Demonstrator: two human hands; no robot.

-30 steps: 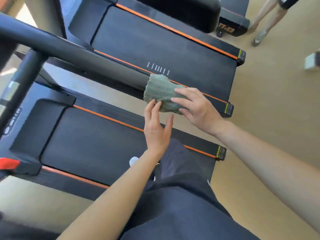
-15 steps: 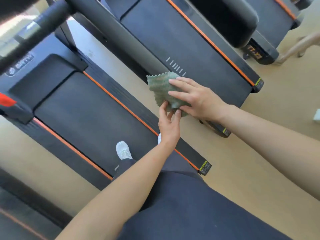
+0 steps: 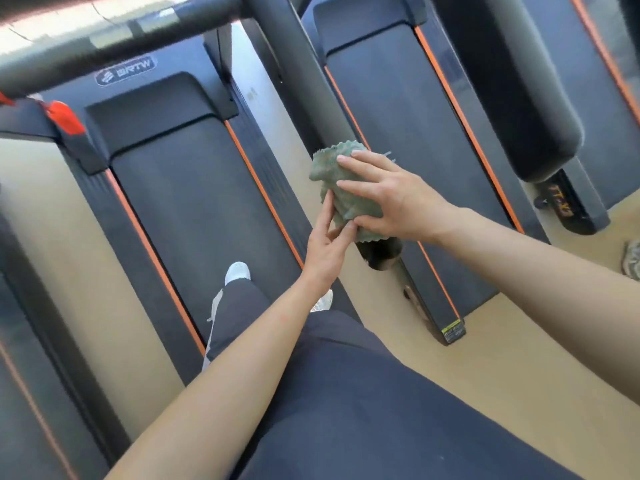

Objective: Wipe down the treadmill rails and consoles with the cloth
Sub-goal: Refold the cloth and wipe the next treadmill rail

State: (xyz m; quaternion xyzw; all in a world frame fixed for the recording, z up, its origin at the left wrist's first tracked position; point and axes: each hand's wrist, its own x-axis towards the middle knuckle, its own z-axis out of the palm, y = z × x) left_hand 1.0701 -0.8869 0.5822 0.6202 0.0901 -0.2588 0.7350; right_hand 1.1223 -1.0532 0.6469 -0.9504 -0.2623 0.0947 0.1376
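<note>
A green cloth (image 3: 337, 183) is draped over the end of the treadmill's right handrail (image 3: 294, 74), a thick dark grey bar running from the top of the view down to the middle. My right hand (image 3: 391, 199) lies on top of the cloth with fingers spread, pressing it onto the rail. My left hand (image 3: 329, 240) reaches up from below and pinches the cloth's lower left edge with its fingertips. The rail's end cap (image 3: 381, 258) shows just under the cloth. A front crossbar (image 3: 104, 46) runs across the top left.
I stand on a black treadmill belt (image 3: 194, 202) with orange side strips; my white shoe (image 3: 237, 271) is on it. A second treadmill (image 3: 415, 150) lies to the right, and a padded dark rail (image 3: 519, 98) beyond it. A red safety clip (image 3: 65, 116) hangs at left. Tan floor surrounds them.
The view has swung so the treadmills now run nearly straight ahead. Both hands stay on the cloth; my left hand has shifted from under it to its lower left edge.
</note>
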